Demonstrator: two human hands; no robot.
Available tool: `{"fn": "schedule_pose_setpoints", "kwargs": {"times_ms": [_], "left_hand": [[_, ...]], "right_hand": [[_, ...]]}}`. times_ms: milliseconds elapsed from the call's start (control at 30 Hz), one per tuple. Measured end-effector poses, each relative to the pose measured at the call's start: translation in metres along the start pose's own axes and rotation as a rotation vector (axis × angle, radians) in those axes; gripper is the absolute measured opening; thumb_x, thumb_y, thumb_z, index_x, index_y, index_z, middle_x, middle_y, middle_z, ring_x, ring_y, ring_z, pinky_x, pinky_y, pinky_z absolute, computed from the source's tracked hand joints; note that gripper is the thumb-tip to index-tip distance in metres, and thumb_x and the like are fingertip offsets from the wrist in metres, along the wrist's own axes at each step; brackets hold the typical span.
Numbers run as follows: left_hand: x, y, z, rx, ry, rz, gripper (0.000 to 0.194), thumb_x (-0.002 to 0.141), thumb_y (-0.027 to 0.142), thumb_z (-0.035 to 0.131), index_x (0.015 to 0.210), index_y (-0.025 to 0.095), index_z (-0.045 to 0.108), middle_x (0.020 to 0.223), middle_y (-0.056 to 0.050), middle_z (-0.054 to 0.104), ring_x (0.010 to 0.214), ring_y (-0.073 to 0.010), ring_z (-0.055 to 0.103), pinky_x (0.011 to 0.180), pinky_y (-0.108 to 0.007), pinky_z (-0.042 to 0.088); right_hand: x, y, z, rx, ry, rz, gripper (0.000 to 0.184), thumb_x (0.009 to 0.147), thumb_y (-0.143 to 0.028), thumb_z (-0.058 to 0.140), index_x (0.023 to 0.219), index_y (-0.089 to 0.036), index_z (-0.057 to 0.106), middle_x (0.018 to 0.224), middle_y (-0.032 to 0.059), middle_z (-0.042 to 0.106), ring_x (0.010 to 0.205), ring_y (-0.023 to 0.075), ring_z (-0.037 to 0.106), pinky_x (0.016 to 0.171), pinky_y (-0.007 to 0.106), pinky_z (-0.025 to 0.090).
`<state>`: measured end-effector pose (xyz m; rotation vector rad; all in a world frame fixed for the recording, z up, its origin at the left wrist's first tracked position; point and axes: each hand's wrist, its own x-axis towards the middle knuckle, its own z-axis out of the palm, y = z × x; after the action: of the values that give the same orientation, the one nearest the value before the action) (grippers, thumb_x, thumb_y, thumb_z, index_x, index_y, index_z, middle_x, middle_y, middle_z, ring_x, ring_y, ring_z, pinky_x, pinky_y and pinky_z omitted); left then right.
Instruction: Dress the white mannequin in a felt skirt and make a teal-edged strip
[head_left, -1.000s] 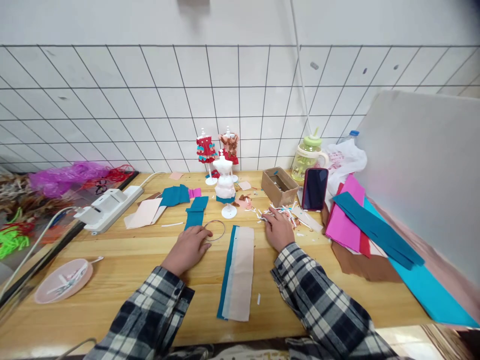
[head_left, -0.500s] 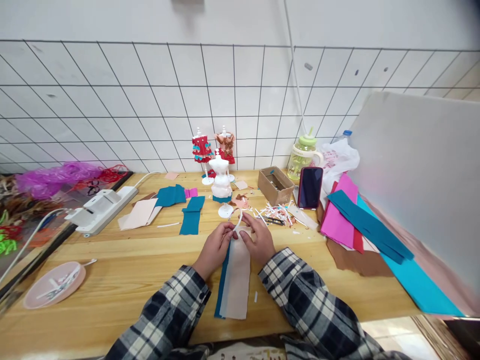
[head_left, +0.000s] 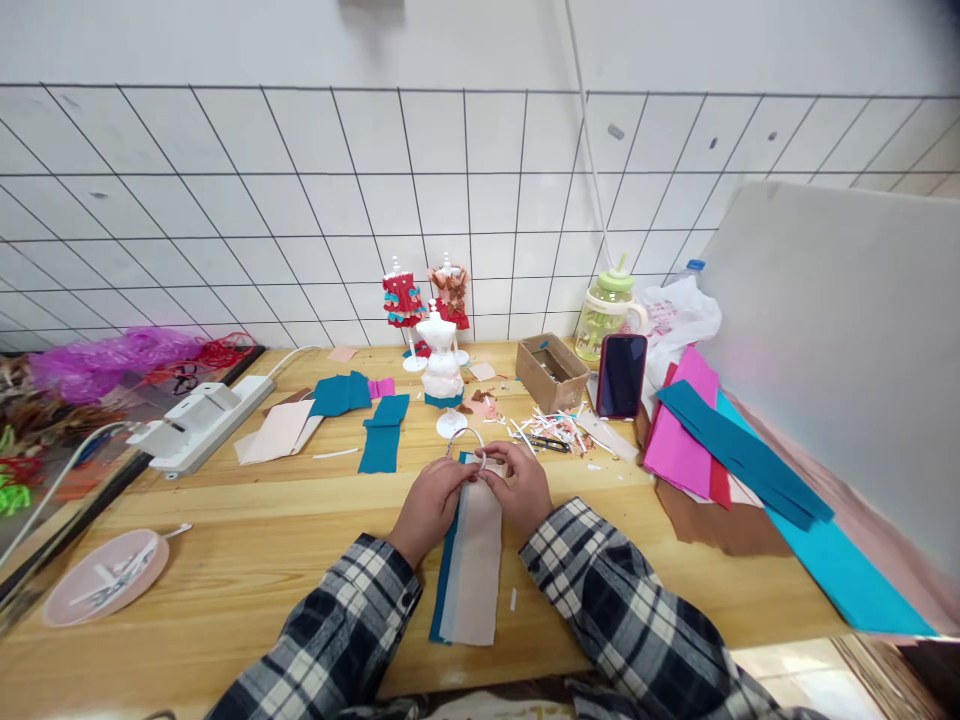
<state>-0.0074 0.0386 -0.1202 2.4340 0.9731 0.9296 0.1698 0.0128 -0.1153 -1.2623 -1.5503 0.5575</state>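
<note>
A thin pale ring (head_left: 471,431) stands up between my two hands, above the far end of the paper strips. My left hand (head_left: 431,503) pinches its lower part with thumb and forefinger. From the other side my right hand (head_left: 517,485) grips the same ring, fingertips close to the left ones. Fingers cover the lower part of the ring. Beneath the hands lie long pale pink strips (head_left: 478,570) over a teal strip (head_left: 444,580). Just beyond the ring, a small white dress form (head_left: 439,345) with teal at its hem stands on a round base.
Two dressed miniature forms (head_left: 403,300) stand behind. Black snips (head_left: 550,442) lie among paper scraps (head_left: 574,425), near a cardboard box (head_left: 553,375) and a phone (head_left: 622,378). Coloured sheets (head_left: 686,430) pile up right; a power strip (head_left: 214,425) and pink dish (head_left: 105,590) are left.
My left hand has lifted the ring off the table and moved right. My right hand has left the scraps, uncovering the snips, and come to the ring. Lately both hands have barely shifted.
</note>
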Motion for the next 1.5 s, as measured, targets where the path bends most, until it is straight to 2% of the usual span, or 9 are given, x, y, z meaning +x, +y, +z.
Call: {"fn": "schedule_pose_setpoints", "kwargs": {"times_ms": [167,333,400,633,833,1000,1100,1300,1500], "left_hand": [[0.003,0.003,-0.003,0.041,-0.010,0.043,0.028,0.094,0.017,0.037,0.105,0.018,0.063,0.100,-0.008,0.069,0.094,-0.0196,0.060,0.089,-0.038,0.047],[0.003,0.004,-0.002,0.020,-0.041,0.038,0.025,0.094,0.017,0.037,0.100,0.019,0.061,0.098,-0.007,0.068,0.097,-0.0194,0.059,0.096,-0.039,0.044],[0.002,0.005,-0.002,0.022,-0.050,0.040,0.025,0.094,0.016,0.037,0.101,0.020,0.061,0.099,-0.007,0.068,0.098,-0.0197,0.059,0.099,-0.041,0.042],[0.003,0.009,-0.002,0.089,-0.119,0.021,0.023,0.094,0.022,0.041,0.103,0.020,0.061,0.103,-0.007,0.068,0.100,-0.0214,0.059,0.102,-0.044,0.040],[0.002,0.006,-0.002,0.125,-0.081,0.074,0.027,0.093,0.017,0.038,0.103,0.020,0.063,0.108,-0.008,0.068,0.103,-0.0211,0.060,0.101,-0.043,0.042],[0.003,0.009,-0.003,0.094,-0.100,0.087,0.030,0.092,0.014,0.038,0.108,0.019,0.063,0.109,-0.008,0.068,0.108,-0.0203,0.059,0.104,-0.044,0.041],[0.003,0.011,-0.003,0.074,-0.110,0.084,0.031,0.092,0.014,0.037,0.109,0.019,0.062,0.108,-0.009,0.068,0.108,-0.0209,0.059,0.104,-0.044,0.042],[0.002,0.012,-0.004,0.063,-0.101,0.105,0.026,0.092,0.022,0.044,0.112,0.020,0.061,0.115,-0.009,0.067,0.113,-0.0218,0.057,0.105,-0.043,0.041],[0.001,0.010,-0.003,0.096,-0.054,0.110,0.027,0.094,0.019,0.040,0.107,0.019,0.063,0.109,-0.008,0.069,0.105,-0.0198,0.061,0.096,-0.037,0.047]], "right_hand": [[-0.002,0.001,0.001,-0.053,-0.007,-0.040,0.004,0.081,-0.024,0.063,0.085,-0.023,0.064,0.093,0.0014,0.073,0.085,0.0194,0.061,0.076,0.033,0.048],[-0.002,-0.001,-0.001,-0.005,-0.008,-0.055,0.033,0.080,-0.026,0.064,0.112,-0.022,0.057,0.098,0.0034,0.073,0.083,0.0184,0.063,0.065,0.030,0.049],[-0.002,-0.002,-0.001,0.004,-0.012,-0.041,0.035,0.081,-0.028,0.064,0.115,-0.022,0.055,0.099,0.0040,0.073,0.087,0.0192,0.064,0.065,0.030,0.049],[-0.003,0.001,0.002,0.083,-0.014,0.007,0.019,0.079,-0.026,0.063,0.098,-0.022,0.060,0.095,0.0044,0.067,0.085,0.0182,0.068,0.071,0.030,0.054],[-0.005,0.004,0.001,0.004,-0.018,-0.046,0.015,0.078,-0.029,0.067,0.089,-0.022,0.060,0.087,0.0033,0.065,0.084,0.0187,0.064,0.075,0.033,0.054],[-0.007,0.002,-0.003,0.024,-0.046,-0.094,0.040,0.081,-0.032,0.063,0.119,-0.023,0.050,0.105,0.0071,0.069,0.082,0.0196,0.062,0.069,0.033,0.051],[-0.008,0.001,-0.005,0.042,-0.043,-0.095,0.047,0.083,-0.029,0.060,0.126,-0.024,0.043,0.106,0.0065,0.071,0.080,0.0191,0.063,0.066,0.032,0.050],[-0.010,0.002,0.000,0.086,-0.010,-0.090,0.032,0.081,-0.031,0.065,0.109,-0.024,0.052,0.104,0.0066,0.070,0.098,0.0211,0.066,0.077,0.033,0.054],[-0.008,-0.005,-0.002,0.075,0.027,-0.124,0.031,0.081,-0.035,0.067,0.106,-0.024,0.054,0.100,0.0049,0.070,0.092,0.0190,0.068,0.077,0.032,0.056]]}}
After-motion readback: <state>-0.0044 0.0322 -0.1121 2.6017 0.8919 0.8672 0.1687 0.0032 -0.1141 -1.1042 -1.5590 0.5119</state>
